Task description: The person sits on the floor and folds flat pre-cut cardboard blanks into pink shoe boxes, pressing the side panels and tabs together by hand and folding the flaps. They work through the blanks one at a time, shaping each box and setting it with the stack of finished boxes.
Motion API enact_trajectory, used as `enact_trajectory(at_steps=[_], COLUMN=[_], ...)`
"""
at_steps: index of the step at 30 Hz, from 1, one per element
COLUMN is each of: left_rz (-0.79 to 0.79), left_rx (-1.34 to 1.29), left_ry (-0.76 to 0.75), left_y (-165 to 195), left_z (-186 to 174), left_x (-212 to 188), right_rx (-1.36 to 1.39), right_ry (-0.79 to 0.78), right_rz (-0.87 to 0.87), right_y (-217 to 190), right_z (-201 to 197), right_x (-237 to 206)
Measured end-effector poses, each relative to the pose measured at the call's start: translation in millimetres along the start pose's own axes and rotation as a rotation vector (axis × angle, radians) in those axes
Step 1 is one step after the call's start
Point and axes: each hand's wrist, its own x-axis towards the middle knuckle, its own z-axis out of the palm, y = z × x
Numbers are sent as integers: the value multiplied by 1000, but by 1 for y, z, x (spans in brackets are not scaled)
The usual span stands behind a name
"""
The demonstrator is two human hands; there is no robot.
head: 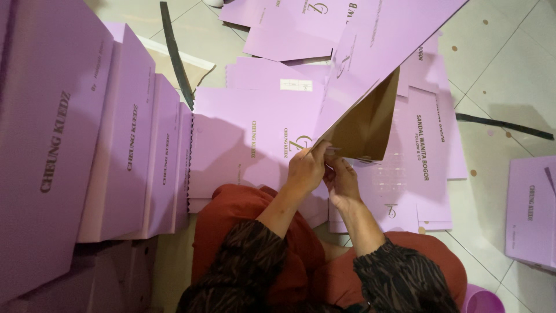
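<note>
Nearest: dark patterned sleeves, red lap. Left hand and right hand both pinching a lilac cardboard box blank at its lower corner. Likely handling light, stiff, creasable; gripping near folds.

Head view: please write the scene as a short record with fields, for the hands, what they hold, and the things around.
left hand: grips lower corner of lilac card sheet
right hand: pinches same corner
sheet underside: brown
folded lilac boxes: stacked at left
flat lilac sheets: spread on tiled floor
black strap: on floor
</note>
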Motion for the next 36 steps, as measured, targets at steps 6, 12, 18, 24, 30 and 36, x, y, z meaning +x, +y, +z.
enact_trajectory(at_steps=[6, 12, 18, 24, 30, 36], left_rz=[-103, -28, 245, 388, 261, 150], left_rx=[-98, 59, 630, 907, 733, 614], left_ry=[-8, -166, -133, -381, -584, -625], left_y=[-1, 16, 47, 35, 20, -2], left_z=[-3, -27, -22, -30, -12, 3], left_x=[-4, -6, 21, 67, 108, 116], right_rx=[-23, 53, 27, 14, -126, -355], right_ry=[113, -122, 0, 20, -83, 18], right_rz=[102, -19, 23, 65, -64, -151], right_y=[-6, 7, 22, 23, 10, 3], right_z=[9, 0, -17, -12, 4, 8], right_x=[-5, 7, 22, 23, 8, 4])
